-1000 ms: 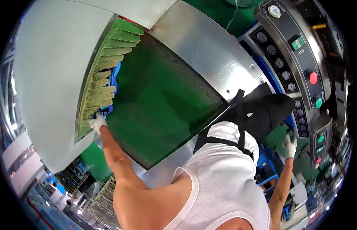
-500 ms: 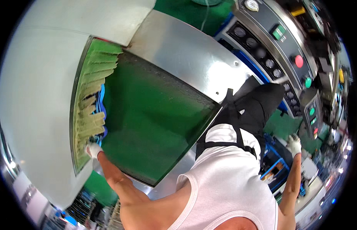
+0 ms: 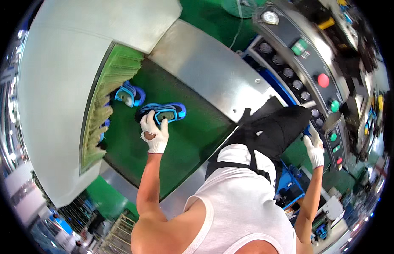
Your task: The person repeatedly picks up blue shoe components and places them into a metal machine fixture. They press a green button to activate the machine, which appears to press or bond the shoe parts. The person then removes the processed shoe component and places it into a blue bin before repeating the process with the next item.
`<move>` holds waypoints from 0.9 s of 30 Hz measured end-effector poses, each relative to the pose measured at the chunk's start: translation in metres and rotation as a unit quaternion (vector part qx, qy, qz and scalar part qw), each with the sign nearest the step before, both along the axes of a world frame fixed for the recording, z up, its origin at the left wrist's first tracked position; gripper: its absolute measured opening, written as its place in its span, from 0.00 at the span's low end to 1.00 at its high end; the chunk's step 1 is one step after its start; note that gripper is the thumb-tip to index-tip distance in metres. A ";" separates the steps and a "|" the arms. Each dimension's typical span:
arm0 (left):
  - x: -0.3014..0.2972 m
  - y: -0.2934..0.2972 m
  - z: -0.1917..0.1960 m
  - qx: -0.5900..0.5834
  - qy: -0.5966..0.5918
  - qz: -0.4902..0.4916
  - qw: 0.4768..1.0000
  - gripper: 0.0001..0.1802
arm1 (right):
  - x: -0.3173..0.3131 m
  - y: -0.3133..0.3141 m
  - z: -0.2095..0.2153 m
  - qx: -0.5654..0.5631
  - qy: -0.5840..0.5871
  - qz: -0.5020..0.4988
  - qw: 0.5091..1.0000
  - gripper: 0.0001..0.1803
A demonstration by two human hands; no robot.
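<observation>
A blue and black shoe (image 3: 177,111) lies on the green belt, a dull green form filling its opening. My left hand (image 3: 156,137), in a white glove torn open on the back, grips the shoe's near left end with thumb and fingers. Farther left, a second blue shoe (image 3: 138,96) with a similar green filling sits just outside the green strip curtain (image 3: 117,63). Blue parts of something else show among the lower strips, mostly hidden. My right hand (image 3: 314,146), also white-gloved, is held out by the control panel with its fingers apart and nothing in it.
The green belt (image 3: 180,156) runs from a pale machine housing (image 3: 65,93), between metal side plates (image 3: 201,55). A control panel (image 3: 309,51) with gauges and coloured buttons stands at the right. Below it is a blue-framed rack (image 3: 288,186).
My left hand has moved from the strip curtain onto a shoe on the belt. Two shoes now show outside the strips. My right hand has risen toward the panel.
</observation>
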State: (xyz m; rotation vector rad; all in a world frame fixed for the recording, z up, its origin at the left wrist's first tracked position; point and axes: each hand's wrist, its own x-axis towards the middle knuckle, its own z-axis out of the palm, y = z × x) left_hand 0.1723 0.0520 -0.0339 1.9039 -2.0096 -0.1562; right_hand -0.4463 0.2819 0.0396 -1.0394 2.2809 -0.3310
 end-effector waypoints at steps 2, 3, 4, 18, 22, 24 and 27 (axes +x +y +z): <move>0.000 -0.017 -0.003 0.031 -0.004 0.003 0.999 0.21 | 0.048 -0.043 0.041 -0.053 -0.031 0.023 0.998 0.33; -0.014 -0.033 0.017 0.071 -0.031 0.013 0.997 0.15 | 0.071 -0.063 0.059 -0.068 -0.040 0.034 0.996 0.33; -0.015 -0.046 0.023 0.061 -0.049 -0.019 0.997 0.13 | 0.094 -0.078 0.073 -0.083 -0.119 -0.013 0.989 0.32; -0.428 0.031 0.197 0.100 0.225 -0.667 0.703 0.10 | 0.106 -0.035 0.083 -0.357 0.026 -0.037 0.933 0.26; -0.545 0.092 0.254 0.136 0.178 -0.833 0.506 0.31 | 0.064 0.079 0.111 -0.247 -0.084 -0.286 0.922 0.36; -0.619 0.111 0.281 -0.024 0.180 -0.856 0.485 0.37 | 0.063 0.136 0.090 -0.304 -0.140 -0.419 0.844 0.38; -0.729 0.121 0.268 -0.012 0.224 -0.790 0.570 0.36 | 0.088 0.183 0.049 -0.455 -0.182 -0.554 0.673 0.40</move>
